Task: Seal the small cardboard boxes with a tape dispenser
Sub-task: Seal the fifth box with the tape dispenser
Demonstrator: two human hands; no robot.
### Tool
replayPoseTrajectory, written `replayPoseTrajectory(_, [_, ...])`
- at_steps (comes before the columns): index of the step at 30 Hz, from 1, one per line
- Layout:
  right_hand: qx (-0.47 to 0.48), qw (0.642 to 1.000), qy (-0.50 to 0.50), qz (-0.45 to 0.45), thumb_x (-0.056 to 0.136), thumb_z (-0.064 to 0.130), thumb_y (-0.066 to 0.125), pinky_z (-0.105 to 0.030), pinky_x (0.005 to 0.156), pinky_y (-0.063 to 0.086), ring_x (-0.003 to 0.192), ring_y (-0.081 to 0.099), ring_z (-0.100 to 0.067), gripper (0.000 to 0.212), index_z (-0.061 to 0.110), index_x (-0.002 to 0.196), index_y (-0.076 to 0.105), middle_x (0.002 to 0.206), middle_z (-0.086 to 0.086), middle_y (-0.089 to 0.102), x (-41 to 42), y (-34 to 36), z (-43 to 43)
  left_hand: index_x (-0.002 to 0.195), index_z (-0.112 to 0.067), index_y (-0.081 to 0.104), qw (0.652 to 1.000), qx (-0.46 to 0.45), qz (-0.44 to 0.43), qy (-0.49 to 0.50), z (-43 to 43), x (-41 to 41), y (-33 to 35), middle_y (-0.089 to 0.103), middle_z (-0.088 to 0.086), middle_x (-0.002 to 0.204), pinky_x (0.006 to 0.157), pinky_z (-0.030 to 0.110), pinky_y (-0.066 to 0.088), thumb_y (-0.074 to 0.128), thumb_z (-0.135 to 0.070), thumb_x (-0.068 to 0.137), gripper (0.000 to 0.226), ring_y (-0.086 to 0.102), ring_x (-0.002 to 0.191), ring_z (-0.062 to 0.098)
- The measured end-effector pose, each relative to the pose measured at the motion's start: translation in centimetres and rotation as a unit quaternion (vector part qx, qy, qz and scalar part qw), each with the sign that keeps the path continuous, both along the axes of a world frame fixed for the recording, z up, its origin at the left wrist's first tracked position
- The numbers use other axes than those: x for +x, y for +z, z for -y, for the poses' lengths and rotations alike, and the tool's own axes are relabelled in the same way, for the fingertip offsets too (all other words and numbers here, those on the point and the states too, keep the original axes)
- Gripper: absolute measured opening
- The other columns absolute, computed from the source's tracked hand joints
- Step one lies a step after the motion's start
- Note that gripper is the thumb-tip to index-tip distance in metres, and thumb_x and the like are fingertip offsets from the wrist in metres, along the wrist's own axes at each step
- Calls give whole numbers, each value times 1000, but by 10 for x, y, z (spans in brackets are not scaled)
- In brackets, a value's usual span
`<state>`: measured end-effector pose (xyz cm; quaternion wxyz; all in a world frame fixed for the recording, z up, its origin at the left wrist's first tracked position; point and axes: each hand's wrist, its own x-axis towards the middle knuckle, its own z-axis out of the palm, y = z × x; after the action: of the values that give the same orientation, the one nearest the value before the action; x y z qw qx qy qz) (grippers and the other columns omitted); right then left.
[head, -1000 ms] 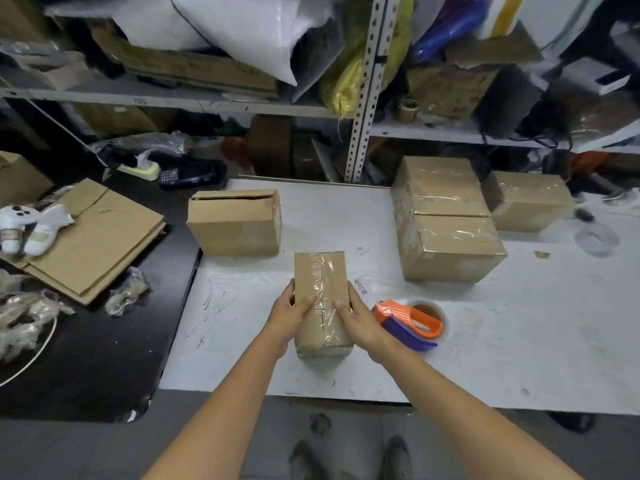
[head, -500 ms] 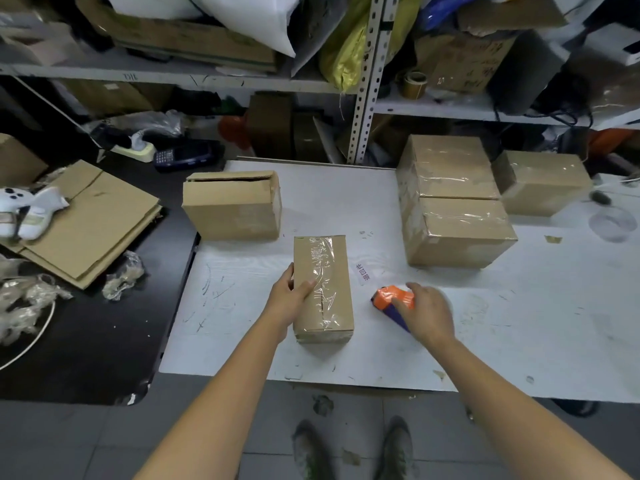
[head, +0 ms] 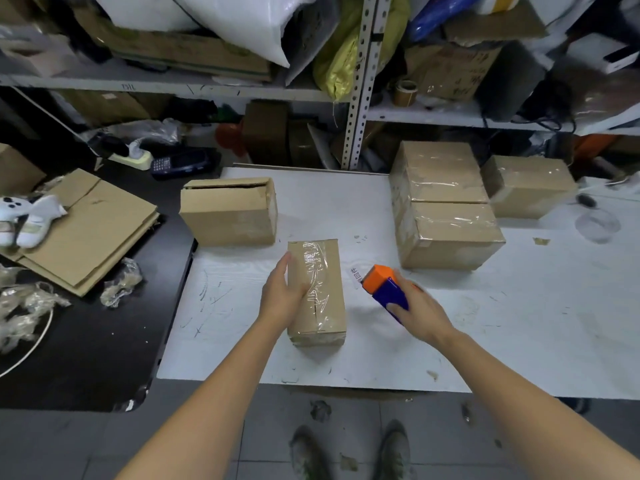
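Tape dispenser, back half hidden, seemingly within right hand.

On the tabletop, the small box lies left of the tape dispenser; 3 boxes sit behind, right.

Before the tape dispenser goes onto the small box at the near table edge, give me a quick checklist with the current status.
1. Dispenser in hand: the right hand grips the tape dispenser. Ok.
2. Box steadied: the left hand lies against the left side of the small box, thumb on top. Ok.
3. Top seam: clear tape runs along its length. Ok.
4. Near end face of the small box: whether the tape wraps down over it is unclear. Cannot tell.
5. Tape end free at the dispenser's mouth: cannot tell.
6. Rear-left box: there is a gap at the top flaps and no tape visible. Not ok.
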<state>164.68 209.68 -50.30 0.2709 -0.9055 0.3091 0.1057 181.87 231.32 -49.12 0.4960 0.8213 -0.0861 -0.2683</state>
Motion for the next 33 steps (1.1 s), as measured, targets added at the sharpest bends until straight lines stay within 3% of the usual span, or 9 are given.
replayPoseTrajectory(4, [62,997,-10,54,82,30,62,-32,76,55,93,63,-15,72,46,147,34,110,8,66,16,64,1,138,-24,54,996,-7,72,-53,16,8,34,45,-1,150,108,22,27,67,-22,92,49,37,140,13])
replayPoseTrajectory(8, [84,991,61,80,73,30,63,-25,65,56,79,65,-5,69,55,135,44,95,19,68,39,113,2,141,-21,52,983,-69,-49,-161,39,14,77,57,-3,137,104,28,42,73,-34,88,58,54,126,10])
replayPoseTrajectory(11, [116,984,96,99,71,33,64,-22,65,55,79,65,-5,68,55,134,47,94,20,68,56,136,8,128,-19,64,972,-107,-91,-189,48,21,100,69,5,124,104,33,49,68,-25,93,36,63,110,11])
replayPoseTrajectory(16, [109,974,170,99,75,38,72,-24,78,57,92,64,-6,63,51,132,48,107,19,68,78,152,25,120,-3,64,985,-117,-81,-97,48,23,124,70,9,111,93,32,56,72,-15,89,34,67,100,18])
replayPoseTrajectory(19, [102,970,203,90,73,61,76,-27,83,56,103,60,-9,64,48,130,48,118,18,62,91,156,29,112,-2,66,982,-127,-122,-65,46,21,130,72,14,109,86,32,59,64,-31,95,34,71,100,21])
replayPoseTrajectory(21, [106,966,218,90,74,62,75,-26,82,55,102,60,-10,63,46,130,50,117,18,62,101,158,32,114,-5,67,976,-141,-166,-26,43,25,129,73,14,109,82,32,59,57,-35,99,35,71,101,23])
replayPoseTrajectory(25, [79,961,261,49,77,61,74,-28,82,56,104,59,-13,70,38,138,47,122,14,60,119,154,30,107,1,69,982,-112,-151,-1,43,31,114,75,15,99,76,28,59,58,-18,99,23,74,88,20])
replayPoseTrajectory(29, [50,970,239,2,75,64,74,-31,82,57,101,60,-13,71,37,136,51,122,12,63,120,142,56,92,2,67,980,-92,-130,118,32,61,93,67,17,85,61,21,59,65,-8,94,10,67,60,12])
replayPoseTrajectory(33, [19,977,192,-93,72,67,74,-30,79,57,98,61,-14,76,35,137,50,117,13,63,112,123,91,96,8,66,973,-71,-148,163,10,85,64,63,15,80,58,21,59,65,-4,93,13,63,67,19])
